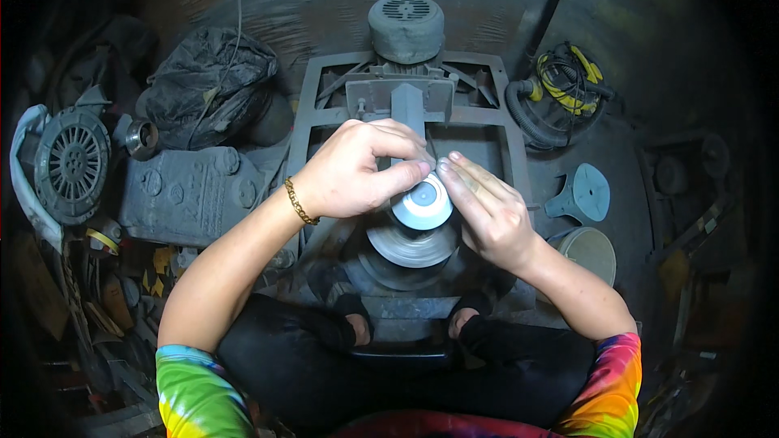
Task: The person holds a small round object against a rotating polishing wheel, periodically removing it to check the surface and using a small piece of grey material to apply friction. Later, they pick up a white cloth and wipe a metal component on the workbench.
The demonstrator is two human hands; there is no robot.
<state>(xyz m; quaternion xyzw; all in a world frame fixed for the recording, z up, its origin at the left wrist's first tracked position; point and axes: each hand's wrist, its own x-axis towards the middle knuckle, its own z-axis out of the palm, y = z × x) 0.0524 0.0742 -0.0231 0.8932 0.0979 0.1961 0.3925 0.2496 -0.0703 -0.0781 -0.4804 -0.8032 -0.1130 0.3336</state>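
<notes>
In front of me a motor-driven wheel machine turns. A pale cone-shaped wheel head [423,204] with a round centre stands above a wider, motion-blurred grey disc [412,245]. My left hand [365,164], with a gold chain bracelet at its wrist, is closed, thumb and fingers pinched together at the far rim of the wheel head. My right hand [491,209] comes in from the other side, fingers pressed together, its tips meeting the left thumb tip there. Whatever small thing sits between the fingertips is hidden.
Behind the wheel a dusty electric motor [406,28] sits on a metal frame [318,97]. To the right are a yellow-and-black vacuum [572,85], a pale blue stool [590,193] and a bucket [591,253]. A round fan-like part [73,165] and dusty metal box [191,199] lie left.
</notes>
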